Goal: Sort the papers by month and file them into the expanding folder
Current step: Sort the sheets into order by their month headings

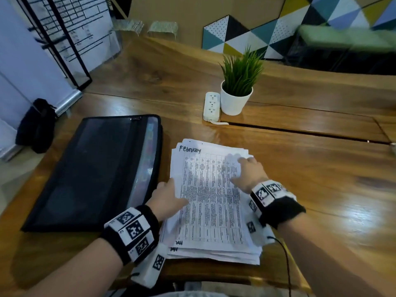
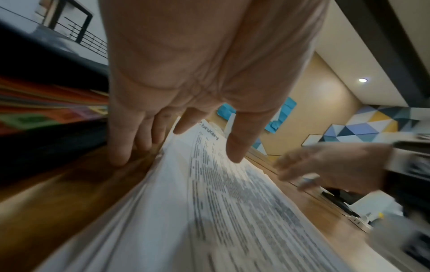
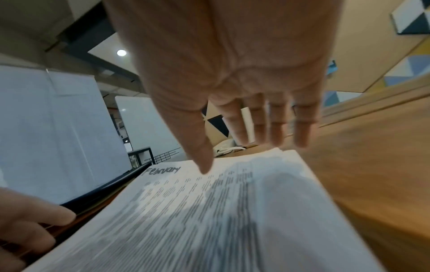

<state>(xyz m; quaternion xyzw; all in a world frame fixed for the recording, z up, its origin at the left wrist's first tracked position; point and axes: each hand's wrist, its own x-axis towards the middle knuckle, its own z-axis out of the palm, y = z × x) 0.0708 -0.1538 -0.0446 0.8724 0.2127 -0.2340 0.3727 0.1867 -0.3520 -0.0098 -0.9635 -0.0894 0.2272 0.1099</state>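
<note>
Paper stack (image 1: 212, 202) lay unsorted on wooden desk (image 1: 310, 179), "February" sheet on top. Expanding folder (image 1: 92, 170) just left, apparently shut, though blur hid zip. Left hand (image 1: 169, 198) at stack's left edge, right hand (image 1: 248, 172) over far right corner; fingers straight, gripping nothing. Nothing filed; sorting all ahead.

Left hand (image 1: 169, 197) and right hand (image 1: 248, 174), fingers extended, palms down

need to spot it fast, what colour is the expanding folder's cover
Black, with a zipped mesh front, on the expanding folder; the head view shows it best.
</note>
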